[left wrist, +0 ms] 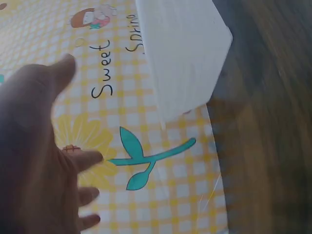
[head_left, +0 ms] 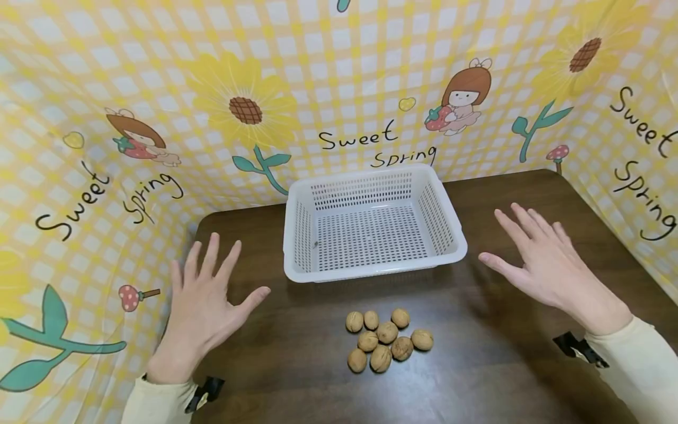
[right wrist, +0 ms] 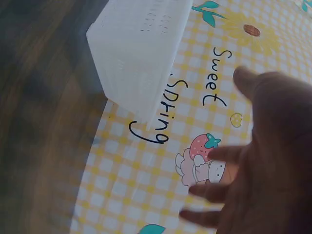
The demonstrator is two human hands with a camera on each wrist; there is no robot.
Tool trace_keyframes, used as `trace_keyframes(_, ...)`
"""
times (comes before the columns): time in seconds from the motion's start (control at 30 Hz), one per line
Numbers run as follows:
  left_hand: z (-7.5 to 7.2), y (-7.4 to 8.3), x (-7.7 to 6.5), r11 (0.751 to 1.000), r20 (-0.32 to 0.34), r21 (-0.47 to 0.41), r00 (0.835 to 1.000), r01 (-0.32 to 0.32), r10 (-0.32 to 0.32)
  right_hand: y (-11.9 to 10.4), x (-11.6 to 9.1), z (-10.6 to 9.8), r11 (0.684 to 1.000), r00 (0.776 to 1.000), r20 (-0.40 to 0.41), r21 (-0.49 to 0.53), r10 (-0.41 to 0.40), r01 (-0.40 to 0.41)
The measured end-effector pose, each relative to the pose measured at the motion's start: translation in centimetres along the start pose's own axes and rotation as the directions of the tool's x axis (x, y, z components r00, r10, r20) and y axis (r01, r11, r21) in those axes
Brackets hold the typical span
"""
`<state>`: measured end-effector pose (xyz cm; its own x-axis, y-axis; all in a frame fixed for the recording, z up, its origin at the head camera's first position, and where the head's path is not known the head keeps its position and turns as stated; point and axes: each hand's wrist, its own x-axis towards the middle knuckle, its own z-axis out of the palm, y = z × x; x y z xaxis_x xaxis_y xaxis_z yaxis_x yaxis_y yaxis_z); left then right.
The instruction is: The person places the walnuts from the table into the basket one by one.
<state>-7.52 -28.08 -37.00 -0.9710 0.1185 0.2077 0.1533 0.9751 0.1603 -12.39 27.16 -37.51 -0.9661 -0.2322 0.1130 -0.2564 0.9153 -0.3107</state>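
A white perforated plastic basket (head_left: 375,272) stands toward the back of the dark wooden table, with only a tiny dark speck inside. In front of it, several brown walnuts (head_left: 388,333) lie in a loose cluster. My left hand (head_left: 203,309), fingers spread, hovers left of the basket and touches nothing. On the other side my right hand (head_left: 548,268) is held up with its fingers spread, also apart from the basket. Both wrist views show the basket's outer wall (left wrist: 187,58) beyond the hand, with a gap between; the walnuts are out of sight there.
Yellow checked cloth (head_left: 328,76) with printed flowers and lettering hangs behind the table and along both sides. The dark wooden tabletop (head_left: 296,365) has rounded back corners. Black straps (head_left: 205,393) show at the wrists by the pale sleeves.
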Motion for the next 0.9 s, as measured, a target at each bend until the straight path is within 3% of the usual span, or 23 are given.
trace_keyframes(0.13, 1.3, 0.7, -0.2, 0.981, 0.006, -0.178, 0.997, -0.079, 0.082, -0.5, -0.7, 0.8, 0.987, 0.99, -0.101, 0.111, -0.102, 0.113)
trace_keyframes(0.27, 2.9, 1.5, -0.2, 0.928, -0.024, -0.36, 0.995, -0.095, 0.092, -1.4, -1.1, 2.2, 0.953, 0.948, -0.244, 0.172, -0.205, 0.25)
trace_keyframes(0.33, 3.6, 1.8, 0.0, 0.899, -0.06, -0.427, 0.995, -0.101, 0.083, -1.9, -1.2, 3.0, 0.926, 0.934, -0.265, 0.224, -0.241, 0.303)
trace_keyframes(0.47, 5.1, 2.5, 0.6, 0.832, -0.128, -0.537, 0.989, -0.136, 0.079, -3.0, -1.7, 5.0, 0.848, 0.943, -0.164, 0.413, -0.288, 0.331)
trace_keyframes(0.57, 6.0, 3.0, 1.0, 0.8, -0.153, -0.578, 0.984, -0.16, 0.086, -3.7, -2.1, 6.7, 0.781, 0.939, -0.047, 0.542, -0.341, 0.311)
trace_keyframes(0.73, 6.8, 3.8, 1.3, 0.798, -0.15, -0.582, 0.985, -0.159, 0.087, -4.5, -2.7, 9.3, 0.682, 0.89, 0.03, 0.654, -0.456, 0.328)
trace_keyframes(0.9, 7.5, 4.2, 1.6, 0.829, -0.166, -0.539, 0.984, -0.149, 0.069, -5.0, -3.1, 11.0, 0.654, 0.861, 0.079, 0.687, -0.502, 0.318)
